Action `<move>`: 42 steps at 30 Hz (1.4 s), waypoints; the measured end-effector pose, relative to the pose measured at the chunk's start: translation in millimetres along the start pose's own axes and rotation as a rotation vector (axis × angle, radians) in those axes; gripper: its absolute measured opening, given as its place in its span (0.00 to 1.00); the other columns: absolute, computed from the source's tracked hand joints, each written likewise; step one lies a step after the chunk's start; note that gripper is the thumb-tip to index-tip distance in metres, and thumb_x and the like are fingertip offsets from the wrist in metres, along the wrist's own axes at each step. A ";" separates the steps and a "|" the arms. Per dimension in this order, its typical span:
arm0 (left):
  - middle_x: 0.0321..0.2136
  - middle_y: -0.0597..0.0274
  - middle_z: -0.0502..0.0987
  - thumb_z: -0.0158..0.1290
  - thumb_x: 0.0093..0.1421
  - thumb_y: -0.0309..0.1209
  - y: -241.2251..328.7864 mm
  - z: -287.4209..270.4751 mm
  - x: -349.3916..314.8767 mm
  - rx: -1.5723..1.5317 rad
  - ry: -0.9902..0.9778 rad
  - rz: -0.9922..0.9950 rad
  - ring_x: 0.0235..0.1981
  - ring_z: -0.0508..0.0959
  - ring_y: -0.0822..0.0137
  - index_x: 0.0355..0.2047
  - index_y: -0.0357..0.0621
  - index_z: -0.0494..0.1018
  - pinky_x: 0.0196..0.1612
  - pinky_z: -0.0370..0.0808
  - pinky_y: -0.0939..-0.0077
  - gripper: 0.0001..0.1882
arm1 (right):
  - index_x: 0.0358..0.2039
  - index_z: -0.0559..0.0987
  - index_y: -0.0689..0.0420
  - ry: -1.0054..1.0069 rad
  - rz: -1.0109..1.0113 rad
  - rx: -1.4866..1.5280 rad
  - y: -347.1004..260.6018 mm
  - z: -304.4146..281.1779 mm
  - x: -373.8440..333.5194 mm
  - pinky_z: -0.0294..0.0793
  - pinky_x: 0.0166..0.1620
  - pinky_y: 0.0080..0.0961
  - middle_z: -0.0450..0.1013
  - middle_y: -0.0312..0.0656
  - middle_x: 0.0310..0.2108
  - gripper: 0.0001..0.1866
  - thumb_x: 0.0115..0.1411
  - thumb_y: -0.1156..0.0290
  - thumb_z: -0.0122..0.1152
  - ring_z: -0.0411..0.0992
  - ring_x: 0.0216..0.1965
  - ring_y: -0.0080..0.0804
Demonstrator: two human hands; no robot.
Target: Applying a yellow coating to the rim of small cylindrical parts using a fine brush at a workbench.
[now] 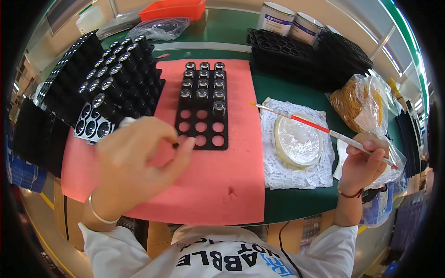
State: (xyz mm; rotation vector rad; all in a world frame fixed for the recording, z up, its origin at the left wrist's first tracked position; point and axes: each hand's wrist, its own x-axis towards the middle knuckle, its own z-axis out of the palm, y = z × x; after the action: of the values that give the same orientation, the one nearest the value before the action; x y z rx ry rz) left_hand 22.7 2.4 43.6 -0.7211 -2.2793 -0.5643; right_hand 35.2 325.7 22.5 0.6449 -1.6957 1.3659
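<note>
- Brush (313,125) w/ red & white handle sat in R hand (364,162), pinched btwn thumb & fingers near its back end; yellowish tip pointed up-left, over the mat's right edge.
- L hand (127,155) was motion-blurred; thumb & forefinger curved toward each other, tips slightly apart, by near-left corner of blk rack (209,133). Couldn't be told if it held anything.
- Rack lay on pink mat (208,190), approx. in front of the person, w/ blk cyls (202,85) upright, shiny tops up.
- Far 4 rows full, 3 each; 5th row had 1, at right; other holes showed pink thru.
- Left of rack: many more upright cyls (113,76) in a cluster, pale tray (97,119) w/ round dark openings at near end.
- Right of mat, on green table (296,204): round dish (299,139) w/ clear wrinkled film, on white printed paper (271,178).
- Farther right: clear bag w/ yellow-orange bands (354,104).
- Back: stacked blk trays (296,51), white cans (275,21) behind them; orange-red bin (174,11) to the left.
</note>
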 end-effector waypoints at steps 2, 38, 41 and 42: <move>0.14 0.67 0.69 0.58 0.38 0.25 -2.2 17.8 -1.4 0.016 -0.074 0.039 0.12 0.68 0.71 0.16 0.44 0.66 0.14 0.63 0.82 0.09 | 0.25 0.68 0.61 -0.068 -0.111 -0.055 -2.0 -1.8 3.3 0.61 0.20 0.15 0.65 0.41 0.14 0.17 0.59 0.59 0.42 0.64 0.15 0.24; 0.25 0.62 0.70 0.54 0.37 0.20 10.6 73.4 11.8 -0.343 -0.219 -0.081 0.21 0.68 0.73 0.25 0.40 0.65 0.27 0.66 0.84 0.13 | 0.14 0.62 0.60 -0.008 -0.350 0.074 6.1 -28.5 16.0 0.49 0.17 0.16 0.57 0.36 0.12 0.18 0.60 0.68 0.37 0.53 0.12 0.20; 0.26 0.64 0.71 0.54 0.37 0.19 9.1 76.0 0.5 -0.584 -0.331 -0.216 0.22 0.67 0.78 0.25 0.39 0.64 0.27 0.65 0.87 0.13 | 0.14 0.63 0.60 0.006 -0.256 0.138 9.8 -29.3 18.5 0.49 0.17 0.17 0.57 0.36 0.12 0.17 0.59 0.70 0.37 0.52 0.12 0.20; 0.25 0.64 0.71 0.54 0.37 0.18 8.0 77.2 -2.6 -0.631 -0.356 -0.243 0.22 0.67 0.80 0.25 0.39 0.64 0.27 0.64 0.88 0.13 | 0.14 0.63 0.59 0.029 -0.216 0.162 13.2 -29.8 20.7 0.49 0.17 0.17 0.57 0.36 0.12 0.17 0.59 0.69 0.38 0.52 0.12 0.20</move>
State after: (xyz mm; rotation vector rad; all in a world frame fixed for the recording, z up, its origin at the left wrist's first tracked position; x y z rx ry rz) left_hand -6.7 51.1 -9.3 -0.8966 -2.5458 -1.4066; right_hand 22.6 360.1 34.7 0.8695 -1.4562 1.3584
